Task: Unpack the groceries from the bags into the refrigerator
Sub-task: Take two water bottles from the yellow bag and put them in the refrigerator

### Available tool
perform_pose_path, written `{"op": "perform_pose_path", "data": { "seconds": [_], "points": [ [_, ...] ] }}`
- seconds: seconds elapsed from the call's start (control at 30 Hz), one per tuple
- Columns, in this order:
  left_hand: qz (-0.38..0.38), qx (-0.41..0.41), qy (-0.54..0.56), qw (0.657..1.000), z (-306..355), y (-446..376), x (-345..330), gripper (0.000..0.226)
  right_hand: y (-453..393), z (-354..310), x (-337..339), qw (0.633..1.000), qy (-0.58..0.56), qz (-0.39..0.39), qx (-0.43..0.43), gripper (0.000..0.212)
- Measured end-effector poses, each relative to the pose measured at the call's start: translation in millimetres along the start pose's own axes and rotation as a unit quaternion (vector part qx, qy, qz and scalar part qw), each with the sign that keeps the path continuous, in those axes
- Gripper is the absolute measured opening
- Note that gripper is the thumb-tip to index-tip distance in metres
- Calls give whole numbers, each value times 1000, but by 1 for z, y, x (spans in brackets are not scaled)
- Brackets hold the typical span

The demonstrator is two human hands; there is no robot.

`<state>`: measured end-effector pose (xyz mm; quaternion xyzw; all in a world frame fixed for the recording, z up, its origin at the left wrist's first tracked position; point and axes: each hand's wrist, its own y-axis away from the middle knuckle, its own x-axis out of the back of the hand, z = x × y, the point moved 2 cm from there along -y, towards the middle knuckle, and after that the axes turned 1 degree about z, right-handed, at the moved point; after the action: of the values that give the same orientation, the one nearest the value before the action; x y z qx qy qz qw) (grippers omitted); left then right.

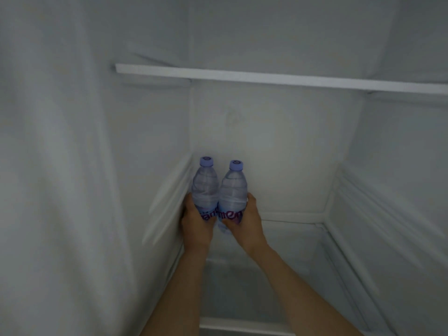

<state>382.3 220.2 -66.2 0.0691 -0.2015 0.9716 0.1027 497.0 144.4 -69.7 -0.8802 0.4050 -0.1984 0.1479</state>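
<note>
i have my left hand (197, 224) clenched round one water bottle (205, 187), my right hand (244, 221) round the other bottle (233, 192), side by side at frame centre, upright, probably so they stand tidily in the refrigerator's (266, 132) back left corner.

Two clear plastic bottles (219, 187) (glossy, lilac plastic caps) against the smooth, matt white refrigerator wall (266, 141).

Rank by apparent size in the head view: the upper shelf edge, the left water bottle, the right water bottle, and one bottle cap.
1. Upper shelf edge, spanning most of the fridge.
2. Left water bottle and right water bottle: look alike, so no ranking.
3. Bottle cap, smallest.
</note>
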Motion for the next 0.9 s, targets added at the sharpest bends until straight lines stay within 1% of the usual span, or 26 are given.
{"op": "perform_pose_path", "data": {
  "seconds": [0.1,0.2,0.33,0.4,0.43,0.47,0.53,0.6,0.63,0.67,0.73,0.8,0.9],
  "points": [
    [-3,-2,-23,1000,-6,-5,-3,80,-5,1,-1,1000,-6,0,-2,46],
    [6,3,-50,999,-11,-5,-5,84,-8,3,-2,1000,-5,-6,-7,56],
    [15,1,-47,999,-9,-4,-5,82,-3,4,-1,1000,-1,-8,10,63],
    [15,-2,-54,998,-10,-3,-5,86,-1,1,2,1000,1,-11,12,65],
    [13,-4,-62,998,-12,-3,-6,88,-1,1,4,1000,8,-17,13,69],
    [11,-2,-69,998,-15,-3,-6,87,-1,1,5,999,16,-26,8,74],
    [3,2,-80,997,-18,-2,-7,76,3,6,7,998,29,-48,-22,77],
    [1,6,-89,996,-20,2,-5,61,13,10,10,996,51,-46,-50,71],
    [1,7,-82,997,-19,7,-3,55,17,12,12,995,69,-34,-60,65],
    [0,8,-67,998,-17,12,0,51,21,13,13,994,90,-23,-62,58],
    [-13,23,-40,999,-7,28,4,51,27,9,17,992,113,-14,-49,48],
    [-26,37,-25,999,3,42,9,53,34,1,22,992,123,-15,-36,47],
    [-39,31,-17,999,16,62,19,40,55,-17,32,988,153,-15,-11,47]
  ]
}}
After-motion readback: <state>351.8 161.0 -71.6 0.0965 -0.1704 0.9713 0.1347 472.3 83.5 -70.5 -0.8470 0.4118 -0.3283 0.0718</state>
